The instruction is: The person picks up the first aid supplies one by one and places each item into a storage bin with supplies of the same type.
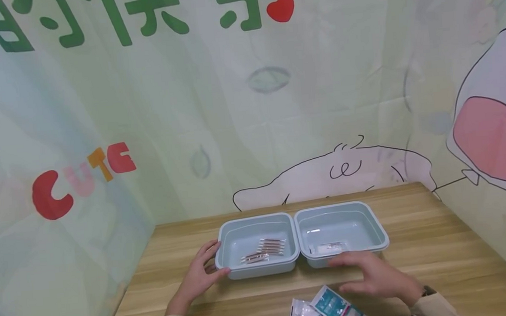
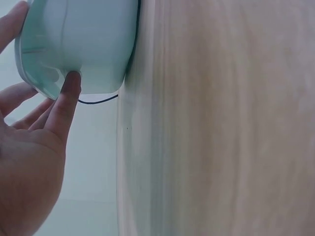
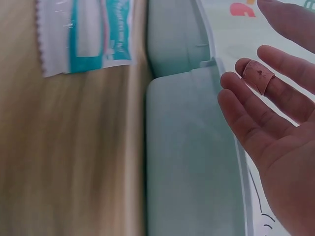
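My left hand (image 1: 201, 273) holds the left corner of a pale blue plastic tub (image 1: 262, 270), thumb at the front rim and fingers along the left side. Inside that tub lie several brown-stemmed swabs (image 1: 271, 246) in clear wrapping. A second tub (image 1: 376, 227) of the same kind stands right beside it, with a small clear packet (image 1: 331, 247) on its floor. Over this tub's front rim hovers my right hand (image 1: 373, 275), fingers apart and nothing in them. White and teal packets (image 1: 331, 306) lie overlapping on the table just below it.
The wood-grain table (image 1: 448, 252) reaches back to a printed cloth wall (image 1: 342, 106) and has cloth on its left and right sides too. An adhesive bandage (image 3: 258, 77) is wrapped round one finger of my right hand.
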Demonstrator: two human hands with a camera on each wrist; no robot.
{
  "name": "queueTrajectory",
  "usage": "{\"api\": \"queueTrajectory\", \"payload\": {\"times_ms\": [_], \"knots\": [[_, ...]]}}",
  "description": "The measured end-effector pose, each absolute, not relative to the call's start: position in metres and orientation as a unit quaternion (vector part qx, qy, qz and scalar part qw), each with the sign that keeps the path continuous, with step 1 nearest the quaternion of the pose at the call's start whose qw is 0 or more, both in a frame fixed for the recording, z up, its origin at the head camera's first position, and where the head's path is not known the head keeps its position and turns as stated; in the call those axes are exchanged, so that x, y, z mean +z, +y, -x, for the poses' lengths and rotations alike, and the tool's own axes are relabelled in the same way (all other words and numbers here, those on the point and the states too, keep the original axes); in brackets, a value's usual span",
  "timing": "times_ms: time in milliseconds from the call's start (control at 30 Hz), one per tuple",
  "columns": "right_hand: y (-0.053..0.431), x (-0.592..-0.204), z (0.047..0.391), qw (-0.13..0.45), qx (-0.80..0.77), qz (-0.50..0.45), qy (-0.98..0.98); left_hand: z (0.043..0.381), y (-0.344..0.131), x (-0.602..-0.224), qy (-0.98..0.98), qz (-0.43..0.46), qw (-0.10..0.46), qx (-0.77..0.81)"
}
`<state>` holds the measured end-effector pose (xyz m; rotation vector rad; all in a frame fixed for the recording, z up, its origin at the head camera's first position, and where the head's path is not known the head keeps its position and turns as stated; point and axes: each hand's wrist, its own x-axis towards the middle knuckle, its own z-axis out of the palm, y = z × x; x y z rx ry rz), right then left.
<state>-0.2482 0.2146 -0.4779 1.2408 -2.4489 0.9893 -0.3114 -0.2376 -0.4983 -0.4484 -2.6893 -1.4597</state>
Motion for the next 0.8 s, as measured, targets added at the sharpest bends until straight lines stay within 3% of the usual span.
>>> {"api": "queueTrajectory", "payload": {"times_ms": [300,600,800], "knots": [[0.220,-0.485,0.241,0.045,0.362,-0.418,-0.832,0.312,-0.237,-0.499,-0.868,0.148,0.029,-0.473],[0.221,-0.489,0.238,0.019,0.369,-0.425,-0.826,0.298,-0.228,-0.475,-0.864,0.154,0.029,-0.478],[0.219,-0.494,0.236,-0.003,0.380,-0.425,-0.822,0.307,-0.233,-0.492,-0.865,0.162,0.041,-0.473]]}}
